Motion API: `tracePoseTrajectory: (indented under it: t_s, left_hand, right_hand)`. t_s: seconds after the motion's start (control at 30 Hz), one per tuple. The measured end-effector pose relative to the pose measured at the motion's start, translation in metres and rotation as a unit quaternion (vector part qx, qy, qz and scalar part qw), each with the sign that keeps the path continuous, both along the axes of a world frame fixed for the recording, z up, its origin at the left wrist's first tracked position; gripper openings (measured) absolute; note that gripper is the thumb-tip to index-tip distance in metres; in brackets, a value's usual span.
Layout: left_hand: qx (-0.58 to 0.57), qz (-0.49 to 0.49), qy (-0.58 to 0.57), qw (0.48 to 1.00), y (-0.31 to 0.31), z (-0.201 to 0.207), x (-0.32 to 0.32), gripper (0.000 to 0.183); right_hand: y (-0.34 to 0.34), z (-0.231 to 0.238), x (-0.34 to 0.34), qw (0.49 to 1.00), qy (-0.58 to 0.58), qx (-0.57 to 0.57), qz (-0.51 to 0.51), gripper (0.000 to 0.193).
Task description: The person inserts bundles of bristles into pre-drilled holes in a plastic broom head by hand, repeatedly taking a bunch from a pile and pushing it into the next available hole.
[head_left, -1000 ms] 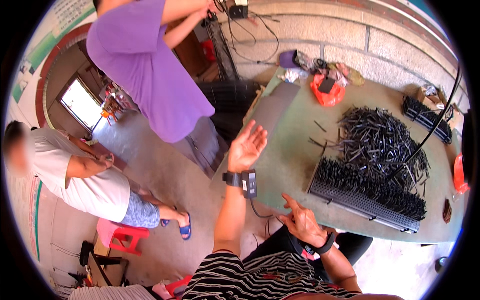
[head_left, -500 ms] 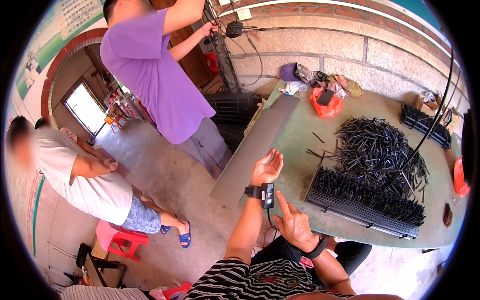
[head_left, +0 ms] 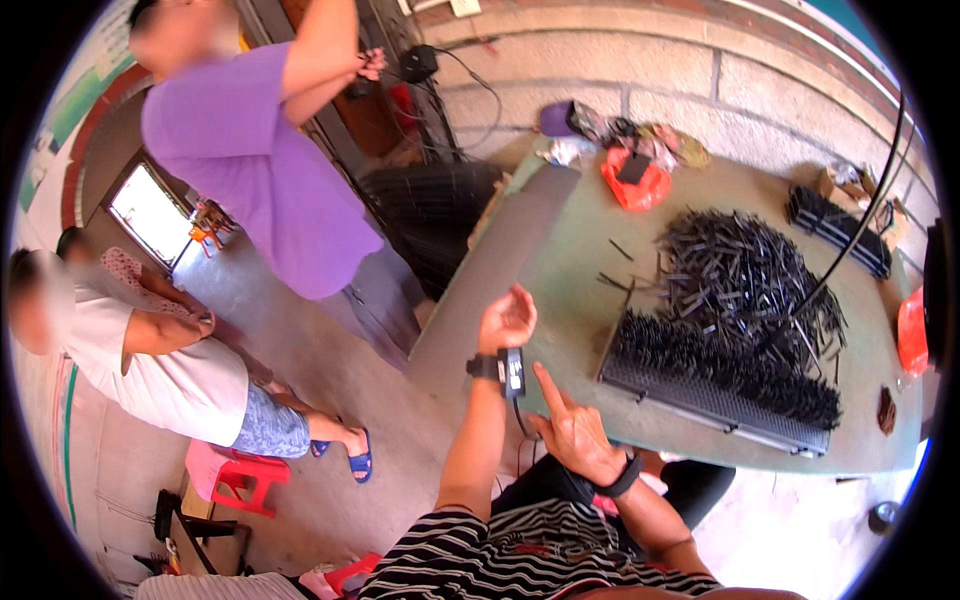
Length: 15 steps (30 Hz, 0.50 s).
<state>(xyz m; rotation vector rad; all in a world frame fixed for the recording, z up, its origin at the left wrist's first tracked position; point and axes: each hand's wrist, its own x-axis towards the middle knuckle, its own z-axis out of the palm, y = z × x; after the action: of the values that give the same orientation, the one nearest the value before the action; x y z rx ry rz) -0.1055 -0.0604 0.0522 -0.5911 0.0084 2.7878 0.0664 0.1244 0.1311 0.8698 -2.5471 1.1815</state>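
Note:
My left hand [head_left: 508, 320] is raised at the table's left edge, fingers loosely bent and holding nothing. On that wrist sits a small black box-shaped device [head_left: 511, 373] on a strap, with a cable hanging from it. Just right of the device is my right hand [head_left: 575, 430], its index finger stretched out and the others partly bent, nothing in it. A dark band [head_left: 622, 476] circles my right wrist. On the table to the right lies a long black perforated rack [head_left: 715, 412], packed with upright black strips. Behind it spreads a heap of loose black strips [head_left: 745, 265].
The green table [head_left: 590, 285] carries a grey sheet [head_left: 490, 260], a red plastic bag [head_left: 640, 187] and another filled black rack [head_left: 838, 232]. A person in a purple shirt [head_left: 245, 170] stands beyond its left edge. Farther left are a person in white [head_left: 165, 360] and a red stool [head_left: 245, 475].
The whole view has shifted slightly, so table and hands appear farther left and a little higher. The purple-shirted person's arms have shifted. Both my hands keep nearly the same pose.

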Motion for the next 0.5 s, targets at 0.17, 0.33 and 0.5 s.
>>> tracePoseTrajectory:
  t_s: [0.17,0.33,0.5]
  left_hand:
    - [-0.03,0.006,0.026,0.999,-0.002,0.01,-0.011,0.01]
    - [-0.066,-0.001,0.015,0.998,0.005,0.025,-0.006,0.01]
    - [-0.07,0.003,0.006,0.998,0.002,0.018,-0.007,0.01]
  right_hand:
    - [-0.004,0.016,-0.002,1.0,-0.002,0.022,-0.021,0.076]
    - [-0.008,0.009,-0.001,0.997,0.016,0.075,-0.033,0.079]
    - [-0.014,0.009,0.002,0.995,0.018,0.098,-0.02,0.081]
